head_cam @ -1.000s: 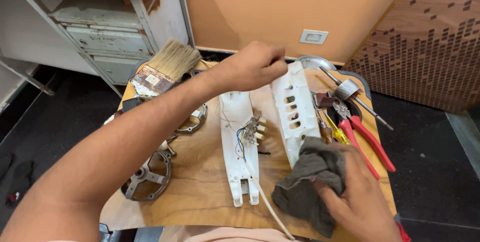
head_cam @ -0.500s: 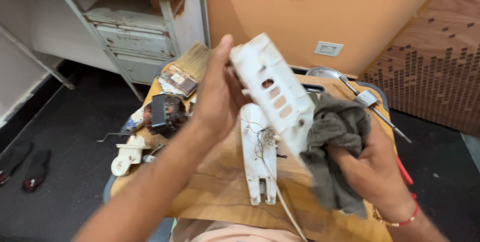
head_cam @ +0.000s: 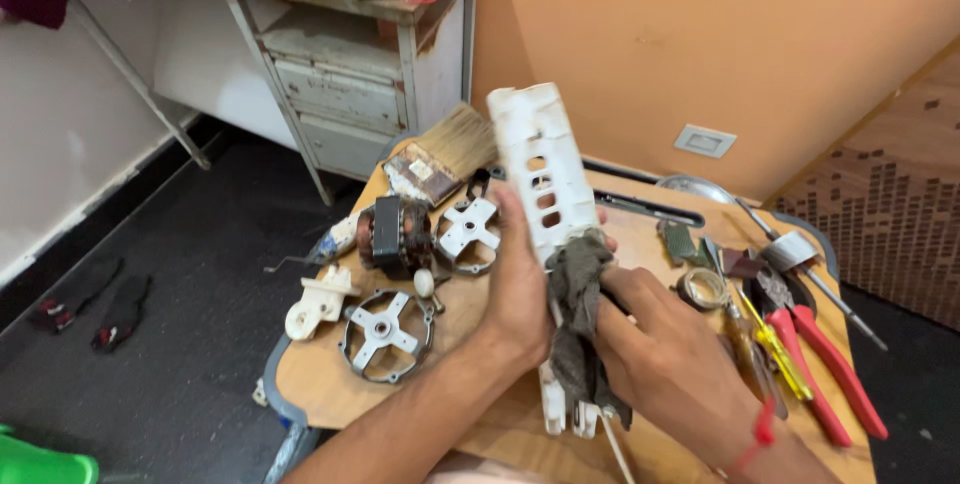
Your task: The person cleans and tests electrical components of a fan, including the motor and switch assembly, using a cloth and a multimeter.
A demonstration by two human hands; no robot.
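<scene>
Two hands work on one part: a long white plastic housing (head_cam: 545, 169) with rectangular slots, held upright above the worktop (head_cam: 640, 424). The left hand (head_cam: 520, 289) grips the housing at its lower half from the left, its fingers clenched around the back and the thumb along the near edge. The right hand (head_cam: 665, 359) has its fingers closed on a grey rag (head_cam: 578, 319), which is bunched against the lower section of the housing.

To wipe well, in my judgement:
- Keep the left hand low on the housing so that the slotted upper section stays exposed to the rag.
- Press the rag flat with the fingertips, not as a wad. A wad skips the slot edges, where dirt probably collects.
- Turn the housing between strokes, so that each side meets the cloth in turn.
- Hold the part clear of the second white housing (head_cam: 560, 409) lying beneath it on the worktop, with a pale cord running from its end.

Surrounding items: a wide paint brush (head_cam: 445, 149) at the far edge; a wound motor core (head_cam: 392, 234); two cross-shaped metal brackets (head_cam: 470, 227), the larger one ringed (head_cam: 385, 332). To the right lie red-handled pliers (head_cam: 830, 359), a yellow-handled screwdriver (head_cam: 775, 349) and a roll of tape (head_cam: 705, 287). All lie well apart from the wiping stroke.
</scene>
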